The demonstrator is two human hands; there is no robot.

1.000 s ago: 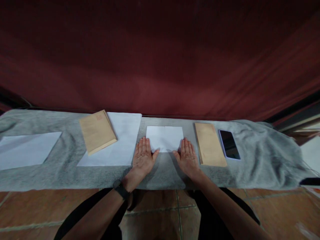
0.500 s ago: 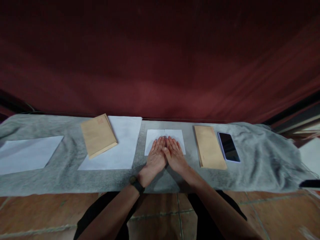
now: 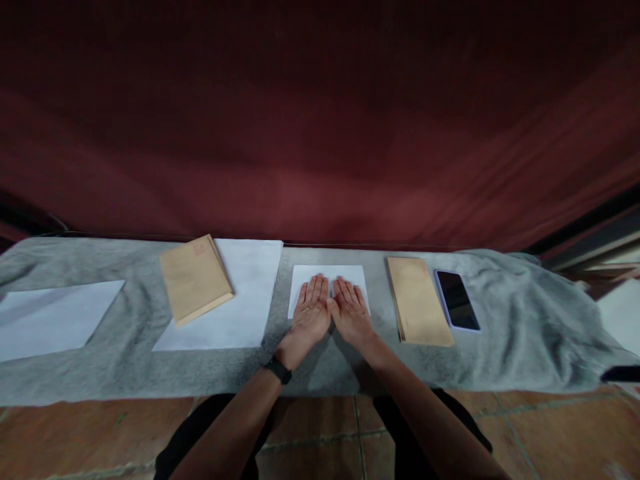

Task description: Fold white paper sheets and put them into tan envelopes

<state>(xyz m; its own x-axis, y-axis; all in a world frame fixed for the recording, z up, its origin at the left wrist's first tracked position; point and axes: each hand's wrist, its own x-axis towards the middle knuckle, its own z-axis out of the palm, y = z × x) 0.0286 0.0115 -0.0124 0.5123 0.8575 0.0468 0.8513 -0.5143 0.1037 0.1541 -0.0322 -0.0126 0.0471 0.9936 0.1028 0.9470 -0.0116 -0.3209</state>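
A small white sheet of paper [image 3: 329, 271] lies on the grey cloth in front of me. Flat on its left part rests my left hand [image 3: 312, 308], fingers stretched out and a dark watch on the wrist. My right hand [image 3: 350, 310] lies flat on the right part, its thumb touching or nearly touching my left hand. Neither hand grips anything. Both cover the lower middle of the paper. To the right is a pile of brown envelopes [image 3: 420, 303]. On the left, another stack of brown envelopes [image 3: 195, 280] lies tilted on large white sheets [image 3: 250, 293].
A phone [image 3: 457, 301] with a purple edge lies right of the envelopes. Another white sheet [image 3: 55, 317] is at the far left. The grey cloth [image 3: 135, 373] covers a narrow surface, with a dark red backdrop [image 3: 320, 167] behind and a tiled floor [image 3: 310, 433] below.
My hands have moved slightly apart; before, the fingertips met and overlapped near the middle. The paper's top edge, which showed a split or crease line, now looks continuous. The view has tilted slightly.
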